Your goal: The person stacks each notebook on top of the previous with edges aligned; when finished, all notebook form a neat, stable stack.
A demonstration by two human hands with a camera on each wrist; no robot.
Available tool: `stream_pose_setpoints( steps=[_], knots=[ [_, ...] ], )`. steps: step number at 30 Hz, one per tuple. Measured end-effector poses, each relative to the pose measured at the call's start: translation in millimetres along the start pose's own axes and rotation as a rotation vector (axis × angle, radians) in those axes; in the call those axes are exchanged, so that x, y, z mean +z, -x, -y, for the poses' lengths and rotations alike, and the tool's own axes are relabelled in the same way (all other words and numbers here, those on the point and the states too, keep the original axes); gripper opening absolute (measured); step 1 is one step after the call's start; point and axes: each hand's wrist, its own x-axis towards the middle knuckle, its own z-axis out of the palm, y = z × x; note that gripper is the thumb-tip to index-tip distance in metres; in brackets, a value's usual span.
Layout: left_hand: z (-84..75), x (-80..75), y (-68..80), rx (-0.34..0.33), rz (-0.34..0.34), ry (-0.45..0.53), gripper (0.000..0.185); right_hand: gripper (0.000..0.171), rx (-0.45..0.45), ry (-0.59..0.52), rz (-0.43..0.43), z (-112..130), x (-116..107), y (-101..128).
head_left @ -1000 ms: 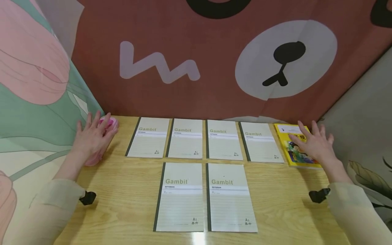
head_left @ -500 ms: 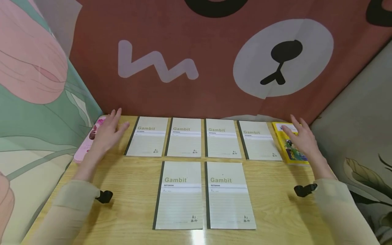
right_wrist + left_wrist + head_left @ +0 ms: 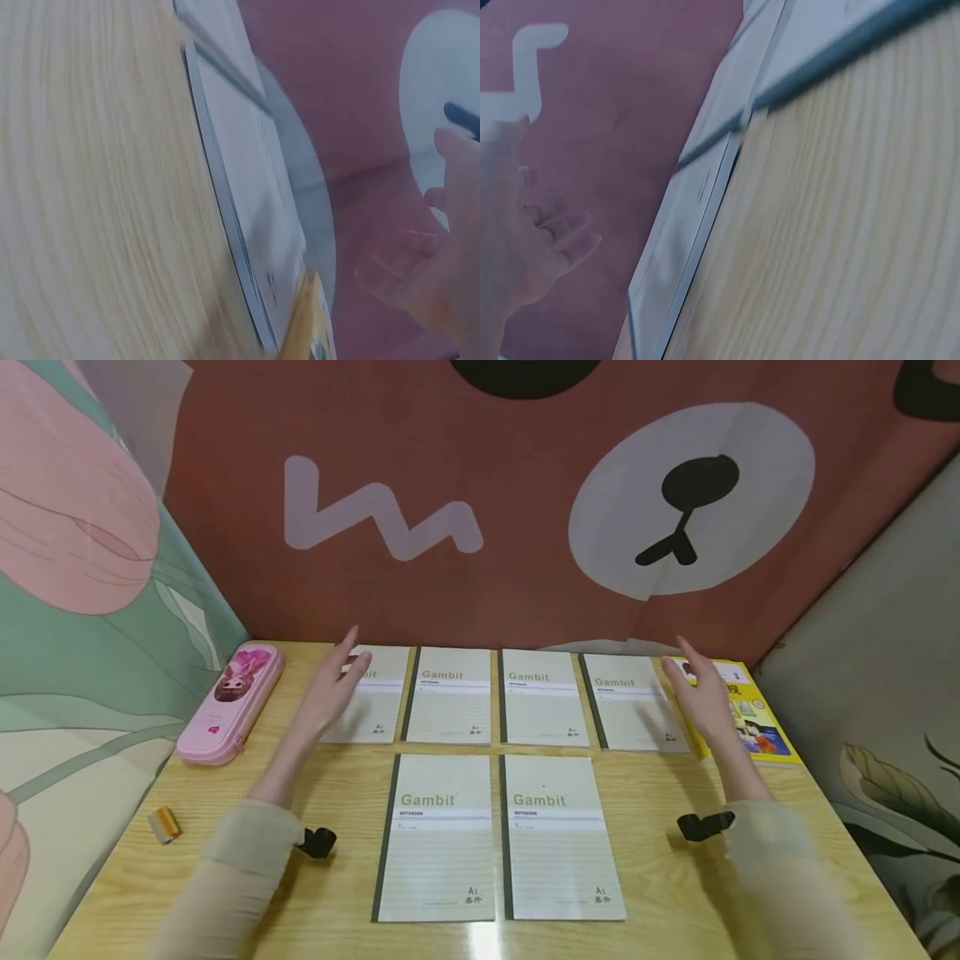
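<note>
Several pale green "Gambit" notebooks lie flat on the wooden table (image 3: 675, 877), some in a back row and two in front (image 3: 438, 835). My left hand (image 3: 333, 685) hovers open over the leftmost back notebook (image 3: 375, 706), fingers straight, holding nothing. My right hand (image 3: 701, 689) hovers open between the rightmost back notebook (image 3: 626, 702) and a yellow picture book (image 3: 753, 718). In the left wrist view the left hand (image 3: 525, 240) shows relaxed fingers above a notebook (image 3: 682, 247). The right wrist view shows my right hand (image 3: 427, 277) above a notebook (image 3: 255, 195).
A pink pencil case (image 3: 232, 702) lies at the table's left edge. A small orange cylinder (image 3: 163, 825) rests near the front left. Patterned cloth walls close in the back (image 3: 480, 527), left and right sides.
Both hands have moved inward: the left off the pink pencil case to above the leftmost notebook, the right off the yellow book toward the rightmost notebook. The orange cylinder came into view.
</note>
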Motion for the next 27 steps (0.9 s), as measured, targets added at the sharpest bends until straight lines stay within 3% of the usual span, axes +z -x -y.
stream_pose_setpoints(
  steps=[7, 13, 16, 21, 27],
  knots=[
    [-26.0, 33.1, -3.0, -0.079, 0.066, 0.156, 0.067, 0.070, 0.063, -0.124, 0.054, 26, 22, 2],
    [-42.6, 67.1, -2.8, -0.095, 0.201, 0.303, 0.068, 0.070, 0.091, -0.333, 0.139, 46, 41, 5],
    [-50.1, 81.8, -3.9, -0.136, 0.291, 0.398, 0.066, 0.070, 0.098, -0.427, 0.189, 56, 49, 6],
    [-62.0, 104.8, -7.6, -0.190, 0.438, 0.509, 0.066, 0.073, 0.142, -0.525, 0.261, 70, 62, 8],
    [-75.9, 126.9, -9.8, -0.223, 0.523, 0.579, 0.067, 0.077, 0.190, -0.592, 0.347, 75, 73, 9]
  ],
)
